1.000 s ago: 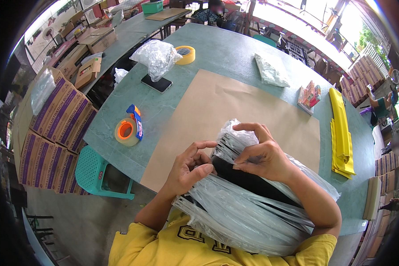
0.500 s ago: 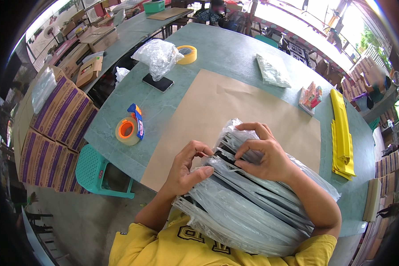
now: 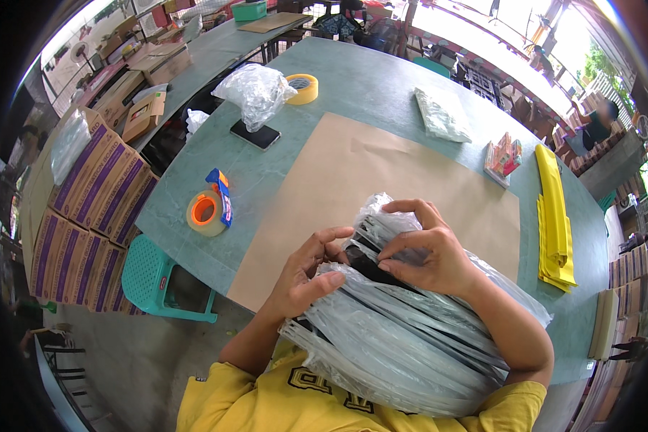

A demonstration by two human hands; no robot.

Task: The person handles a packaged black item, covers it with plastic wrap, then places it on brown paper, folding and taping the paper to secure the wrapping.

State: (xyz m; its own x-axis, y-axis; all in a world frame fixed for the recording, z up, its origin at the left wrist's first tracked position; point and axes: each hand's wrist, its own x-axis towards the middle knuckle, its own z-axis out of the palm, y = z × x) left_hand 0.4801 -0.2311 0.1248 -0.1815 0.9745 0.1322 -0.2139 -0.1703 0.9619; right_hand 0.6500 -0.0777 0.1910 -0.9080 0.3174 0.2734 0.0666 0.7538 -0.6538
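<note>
At the near edge of the broad green bench (image 3: 353, 83), on and beyond the end of a large brown sheet (image 3: 403, 165), I see a thick bundle of clear plastic sleeves (image 3: 403, 349). It slants across the front of a yellow shirt (image 3: 266, 399), one end toward the sheet; how much of its weight the bench carries I cannot tell. Taken whole, I'd judge it fairly weighty, with so many layers stacked together, and apt to fan or slide, since the film looks slick. Both arms ringed about it from below would be the safest hold. Each sleeve alone is likely light and limp, easily creased, and inclined to cling to its neighbour.

The right hand (image 3: 443, 263) is over the upper end, one finger reaching across the top, another bent close to the thumb; whether film is caught between them I cannot tell. The left hand (image 3: 299, 277) faces it, thumb and forefinger spread apart at the near side.

Smallest is a black piece (image 3: 367, 266) showing between the layers, seemingly smoother than the film. For a single layer, I'd trust a loose edge by that gap.
</note>
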